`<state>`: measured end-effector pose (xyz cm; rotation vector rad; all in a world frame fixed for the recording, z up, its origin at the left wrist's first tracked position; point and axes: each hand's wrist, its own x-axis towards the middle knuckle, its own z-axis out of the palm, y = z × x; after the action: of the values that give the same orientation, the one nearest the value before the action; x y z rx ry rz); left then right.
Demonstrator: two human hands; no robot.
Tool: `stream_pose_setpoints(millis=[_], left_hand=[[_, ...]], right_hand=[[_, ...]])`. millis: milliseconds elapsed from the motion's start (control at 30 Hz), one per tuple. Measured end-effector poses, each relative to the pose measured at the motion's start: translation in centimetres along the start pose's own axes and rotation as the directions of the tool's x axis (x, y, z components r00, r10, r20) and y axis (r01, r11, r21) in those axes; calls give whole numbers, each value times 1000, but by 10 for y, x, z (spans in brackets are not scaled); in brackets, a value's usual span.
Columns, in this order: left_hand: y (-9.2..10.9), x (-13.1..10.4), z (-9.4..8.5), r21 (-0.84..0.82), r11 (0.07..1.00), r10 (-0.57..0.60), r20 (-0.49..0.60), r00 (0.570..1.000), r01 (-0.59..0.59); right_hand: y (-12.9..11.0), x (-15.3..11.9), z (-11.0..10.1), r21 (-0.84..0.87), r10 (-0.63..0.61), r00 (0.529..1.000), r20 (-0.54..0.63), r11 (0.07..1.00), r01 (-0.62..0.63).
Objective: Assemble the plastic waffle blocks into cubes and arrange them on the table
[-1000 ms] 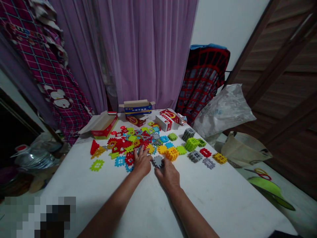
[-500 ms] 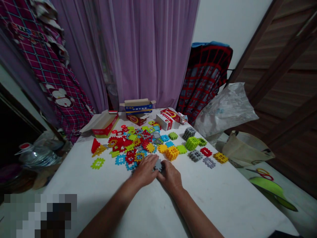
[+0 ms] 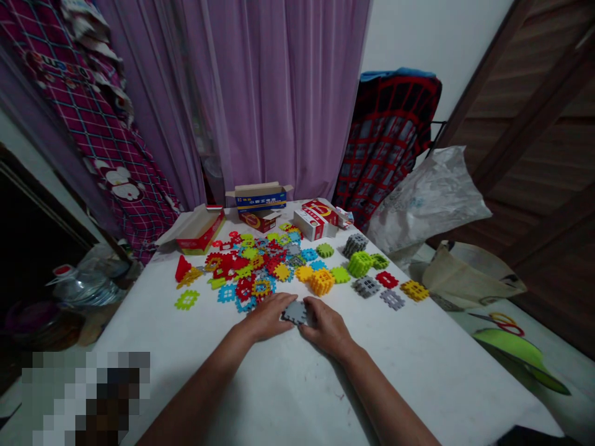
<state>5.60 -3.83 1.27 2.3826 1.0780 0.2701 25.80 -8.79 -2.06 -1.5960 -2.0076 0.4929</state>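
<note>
Between my two hands, at the near side of the heap, are grey notched building pieces (image 3: 295,312) that look stacked. My left hand (image 3: 266,318) grips their left side with thumb and fingers. On the right side my right hand (image 3: 327,327) holds them, fingers curled round the edge. Just beyond lies a loose heap of red, blue, green and yellow notched pieces (image 3: 246,270). A yellow stack (image 3: 321,281) stands past my right hand. Farther right are a green stack (image 3: 360,264), a grey window-piece stack (image 3: 365,286) and a dark grey stack (image 3: 355,245).
Opened cardboard boxes stand along the white table's (image 3: 186,371) far side: a red one (image 3: 201,234), a blue one (image 3: 261,199) and a red-and-white one (image 3: 312,222). Beyond the right edge are a plastic bag (image 3: 427,198), a cloth bag (image 3: 469,272) and scissors (image 3: 504,324).
My left hand has moved back and left, uncovering more of the grey pieces. My right hand stays at their right side. The view has shifted slightly.
</note>
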Motion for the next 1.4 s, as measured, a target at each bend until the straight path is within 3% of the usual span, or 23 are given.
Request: stream_pose_setpoints(millis=[133, 333, 500, 633, 733, 1000, 1200, 1400], left_hand=[[-1, -4, 7, -31, 999, -28, -38, 999, 27], [2, -4, 13, 2, 999, -43, -134, 990, 43], [6, -21, 14, 54, 998, -19, -235, 972, 33], [12, -35, 19, 42, 984, -154, -313, 937, 175], [19, -37, 25, 4, 965, -250, -303, 920, 264], [26, -35, 30, 4, 951, -294, -307, 905, 311], [21, -34, 31, -50, 954, -296, -319, 900, 297], [19, -29, 36, -41, 962, -266, -348, 899, 269]], right_hand=[[2, 1, -2, -9, 13, 1000, 20, 1000, -13], [9, -2, 1, 63, -30, 998, -48, 997, 33], [18, -12, -1, 55, -42, 994, -96, 997, 48], [15, -18, -2, 32, -32, 992, -124, 999, 36], [8, -17, -2, 32, -22, 993, -120, 999, 26], [2, -15, 1, 62, -29, 991, -128, 997, 37], [4, -12, 1, 51, 36, 987, -157, 998, -28], [-3, -8, 2, -3, 94, 990, -110, 995, -95]])
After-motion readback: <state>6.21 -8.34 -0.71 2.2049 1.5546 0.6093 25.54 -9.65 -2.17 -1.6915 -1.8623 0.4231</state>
